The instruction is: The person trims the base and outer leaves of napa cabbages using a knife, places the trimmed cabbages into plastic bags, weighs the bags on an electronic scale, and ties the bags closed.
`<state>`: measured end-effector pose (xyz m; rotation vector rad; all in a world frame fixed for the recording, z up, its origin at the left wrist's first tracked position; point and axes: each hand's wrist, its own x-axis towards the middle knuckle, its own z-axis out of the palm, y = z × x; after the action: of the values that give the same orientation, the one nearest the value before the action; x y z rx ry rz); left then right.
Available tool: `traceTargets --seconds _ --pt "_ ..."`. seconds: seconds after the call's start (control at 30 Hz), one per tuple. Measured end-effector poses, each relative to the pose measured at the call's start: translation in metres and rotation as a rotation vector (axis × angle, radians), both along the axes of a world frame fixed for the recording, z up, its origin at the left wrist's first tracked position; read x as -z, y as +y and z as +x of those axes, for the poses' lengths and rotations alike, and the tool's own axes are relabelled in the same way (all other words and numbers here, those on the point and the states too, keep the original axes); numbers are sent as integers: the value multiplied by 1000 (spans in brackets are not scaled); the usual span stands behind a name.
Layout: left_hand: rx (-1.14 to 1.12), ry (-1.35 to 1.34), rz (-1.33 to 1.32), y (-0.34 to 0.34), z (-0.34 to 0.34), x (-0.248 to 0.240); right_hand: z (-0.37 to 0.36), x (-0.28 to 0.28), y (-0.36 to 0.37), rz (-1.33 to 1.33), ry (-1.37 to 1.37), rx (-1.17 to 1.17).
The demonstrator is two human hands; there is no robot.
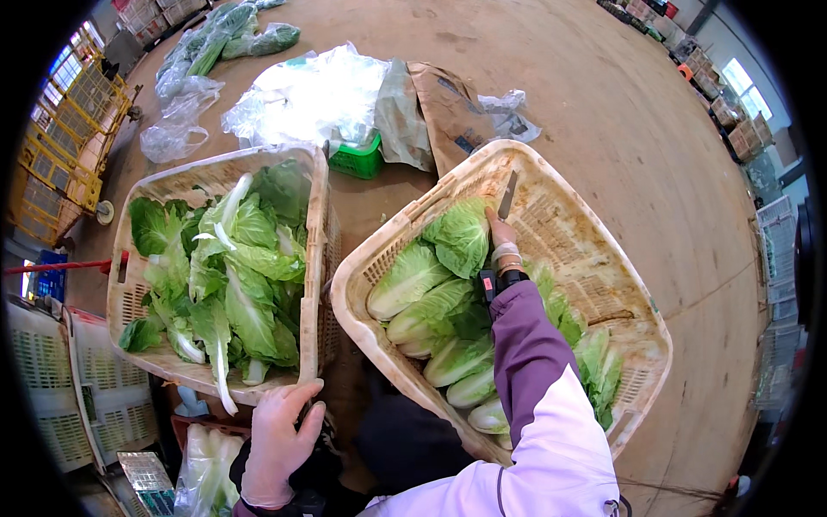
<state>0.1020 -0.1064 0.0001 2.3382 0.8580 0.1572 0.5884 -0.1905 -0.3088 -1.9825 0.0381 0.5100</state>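
Note:
My right hand (502, 231), in a pale glove with a dark band at the wrist, is closed on a knife (508, 196) whose blade points up and away. It rests against the upper right side of a napa cabbage (459, 234) inside the right crate (357, 273). More napa cabbages (407, 277) lie in rows in that crate, partly hidden by my sleeve. Near the lower right corner of the left crate (312, 250), my gloved left hand (280, 439) is held with thumb and fingers apart, nothing visible between them. Loose cabbage leaves (237, 267) are heaped in that crate.
Beyond the crates lie clear plastic sheeting (314, 95), a green basket (357, 159) and brown paper (448, 108). A yellow metal cart (73, 133) stands at far left, with stacked crates (112, 388) below it. Bagged pale vegetables (207, 465) sit at lower left.

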Motion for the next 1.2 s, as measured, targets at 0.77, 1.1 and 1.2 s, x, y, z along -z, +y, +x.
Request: traceTargets --seconds 0.77,1.1,1.2 --pt "127 109 1 3 9 15 -20 -16 -2 879 318 65" --pt "25 -175 -179 3 -4 -1 -81 -228 -35 747 -477 -337" --pt "26 -510 -236 20 13 -30 -124 -317 -13 905 -308 -737"
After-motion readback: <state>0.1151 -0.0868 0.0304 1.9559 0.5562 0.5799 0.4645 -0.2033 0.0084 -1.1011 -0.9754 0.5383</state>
